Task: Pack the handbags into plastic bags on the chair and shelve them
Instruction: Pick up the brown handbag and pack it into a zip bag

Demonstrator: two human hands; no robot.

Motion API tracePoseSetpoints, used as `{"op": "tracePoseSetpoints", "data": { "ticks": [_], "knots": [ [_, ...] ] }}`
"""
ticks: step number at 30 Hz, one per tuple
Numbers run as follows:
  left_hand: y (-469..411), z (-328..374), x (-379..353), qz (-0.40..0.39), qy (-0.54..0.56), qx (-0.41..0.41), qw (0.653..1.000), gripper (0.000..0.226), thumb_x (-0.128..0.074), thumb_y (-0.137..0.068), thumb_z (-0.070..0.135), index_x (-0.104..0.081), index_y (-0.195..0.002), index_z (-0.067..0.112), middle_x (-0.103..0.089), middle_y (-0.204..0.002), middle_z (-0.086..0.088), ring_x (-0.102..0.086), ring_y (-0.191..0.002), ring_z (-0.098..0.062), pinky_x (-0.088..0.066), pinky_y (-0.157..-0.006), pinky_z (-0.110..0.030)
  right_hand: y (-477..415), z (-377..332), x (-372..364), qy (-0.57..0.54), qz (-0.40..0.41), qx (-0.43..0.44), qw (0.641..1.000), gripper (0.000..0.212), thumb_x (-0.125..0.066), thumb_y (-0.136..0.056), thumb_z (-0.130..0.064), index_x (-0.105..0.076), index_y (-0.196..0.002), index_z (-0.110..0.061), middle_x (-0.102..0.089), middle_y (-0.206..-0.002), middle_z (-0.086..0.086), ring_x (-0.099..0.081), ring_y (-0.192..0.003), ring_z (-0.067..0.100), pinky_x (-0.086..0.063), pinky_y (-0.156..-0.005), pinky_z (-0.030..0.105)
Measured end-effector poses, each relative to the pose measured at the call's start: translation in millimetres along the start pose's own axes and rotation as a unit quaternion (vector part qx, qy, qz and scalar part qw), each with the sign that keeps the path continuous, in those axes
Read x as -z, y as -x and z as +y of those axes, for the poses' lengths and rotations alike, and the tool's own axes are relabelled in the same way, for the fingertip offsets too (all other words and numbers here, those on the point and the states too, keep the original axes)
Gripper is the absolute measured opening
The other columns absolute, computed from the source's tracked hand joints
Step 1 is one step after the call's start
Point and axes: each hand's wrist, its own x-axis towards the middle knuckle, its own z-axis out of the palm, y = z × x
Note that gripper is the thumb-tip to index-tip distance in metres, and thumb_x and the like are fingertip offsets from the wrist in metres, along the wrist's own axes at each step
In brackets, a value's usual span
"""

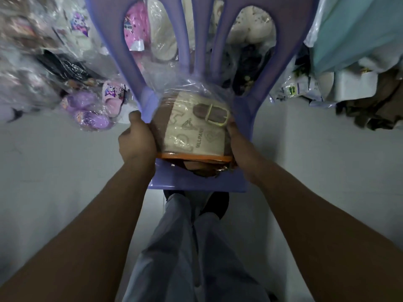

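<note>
Handbag [196, 129], cream with a brown buckled strap, inside a clear plastic bag [174, 92] on the seat of the purple plastic chair [196, 184]. Bag mouth, edged with an orange sealing strip [194, 156], toward the seat's front edge; brown strap ends poking out past that strip. Left hand [136, 138] on the near-left side of the chair seat, fingers curled shut round the plastic and the handbag's side. Right hand [237, 140] on the seat's right side, fingers wrapped on the handbag's other edge, partly hidden behind it. Packing step seemingly near its end: handbag mostly in, mouth not sealed. Next likely needed: tucking the strap ends inside, pressing the strip closed, then lifting the package toward the shelf. Behind the chair back, heaps of bagged slippers [93, 105] and other wrapped goods.
</note>
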Motion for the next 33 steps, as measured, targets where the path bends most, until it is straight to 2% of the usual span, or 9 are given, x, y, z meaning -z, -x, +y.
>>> {"op": "tracePoseSetpoints", "data": {
  "ticks": [4,6,11,16,20,24,29,31,33],
  "knots": [
    [10.7,19.1,1.8,-0.035,-0.118,-0.117,0.986,0.041,-0.042,-0.095,0.051,-0.06,-0.088,0.015,-0.06,-0.082,-0.002,-0.055,-0.091,-0.028,-0.038,-0.075,-0.032,26.0,-42.8,13.1,-0.031,0.031,0.052,0.998,0.062,-0.046,-0.084,-0.077,-0.068,-0.085,-0.019,-0.071,-0.086,0.006,-0.072,-0.079,0.022,-0.056,-0.075,0.033],
    [13.6,24.5,1.6,-0.037,-0.097,-0.164,0.981,0.039,-0.052,-0.089,0.054,-0.067,-0.103,0.021,-0.068,-0.093,0.002,-0.062,-0.097,-0.022,-0.048,-0.089,-0.033,28.9,-62.6,21.1,-0.096,-0.011,0.055,0.994,0.042,-0.044,-0.097,-0.06,-0.062,-0.085,-0.024,-0.065,-0.073,-0.001,-0.066,-0.062,0.013,-0.05,-0.062,0.028],
    [12.4,36.2,-0.6,-0.022,0.005,-0.273,0.962,0.042,-0.068,-0.085,0.04,-0.062,-0.12,0.017,-0.071,-0.096,0.008,-0.069,-0.088,-0.006,-0.056,-0.089,-0.03,31.6,-100.0,32.6,-0.18,-0.055,0.044,0.981,0.03,-0.05,-0.1,-0.028,-0.067,-0.118,-0.011,-0.072,-0.098,0.008,-0.071,-0.095,0.025,-0.06,-0.084,0.04],
    [-2.4,54.8,-7.9,0.009,-0.035,-0.357,0.933,0.029,-0.051,-0.088,0.026,-0.074,-0.102,0.015,-0.072,-0.083,-0.003,-0.069,-0.078,-0.017,-0.055,-0.074,-0.03,24.3,-99.4,29.9,-0.177,-0.061,0.095,0.978,0.038,-0.058,-0.098,-0.009,-0.055,-0.134,-0.004,-0.069,-0.12,0.018,-0.072,-0.103,0.027,-0.061,-0.075,0.037],
    [-5.7,70.0,-9.6,0.055,-0.045,-0.361,0.93,0.029,-0.052,-0.088,0.02,-0.072,-0.109,0.015,-0.072,-0.089,0.0,-0.07,-0.081,-0.02,-0.056,-0.075,-0.03,25.8,-99.5,23.7,-0.165,0.064,0.15,0.973,0.021,-0.061,-0.096,-0.013,-0.066,-0.116,-0.01,-0.068,-0.09,0.008,-0.068,-0.08,0.021,-0.061,-0.073,0.037],
    [0.9,84.1,-4.0,0.076,-0.004,-0.374,0.924,0.035,-0.047,-0.083,0.021,-0.067,-0.112,0.016,-0.07,-0.093,0.001,-0.068,-0.08,-0.018,-0.057,-0.078,-0.034,27.7,-105.6,30.0,-0.001,0.216,0.264,0.94,0.019,-0.054,-0.079,-0.047,-0.07,-0.085,-0.038,-0.074,-0.083,-0.001,-0.072,-0.083,0.026,-0.06,-0.081,0.05],
    [10.7,96.9,-8.7,0.072,0.041,-0.353,0.932,0.027,-0.048,-0.083,0.021,-0.06,-0.107,0.02,-0.058,-0.078,0.017,-0.059,-0.069,0.002,-0.049,-0.076,-0.021,24.1,-117.1,29.2,0.019,0.189,0.282,0.94,0.02,-0.047,-0.084,-0.038,-0.061,-0.071,-0.04,-0.07,-0.075,-0.003,-0.072,-0.078,0.029,-0.059,-0.073,0.056],
    [16.3,92.6,-19.1,0.058,0.022,-0.307,0.95,0.032,-0.053,-0.088,0.018,-0.059,-0.119,0.012,-0.057,-0.084,0.017,-0.054,-0.068,0.018,-0.048,-0.079,-0.015,23.2,-114.8,24.7,0.015,0.157,0.255,0.954,0.014,-0.045,-0.086,-0.036,-0.056,-0.079,-0.034,-0.069,-0.085,0.007,-0.07,-0.084,0.033,-0.059,-0.075,0.058],
    [27.3,77.9,-28.4,0.027,-0.012,-0.328,0.944,0.047,-0.06,-0.085,0.022,-0.053,-0.131,0.009,-0.061,-0.107,0.004,-0.058,-0.092,0.011,-0.047,-0.097,-0.03,24.6,-109.3,21.1,-0.061,0.132,0.201,0.969,0.013,-0.046,-0.091,-0.027,-0.054,-0.083,-0.03,-0.065,-0.085,0.012,-0.067,-0.083,0.034,-0.058,-0.076,0.064]
  ]
}}
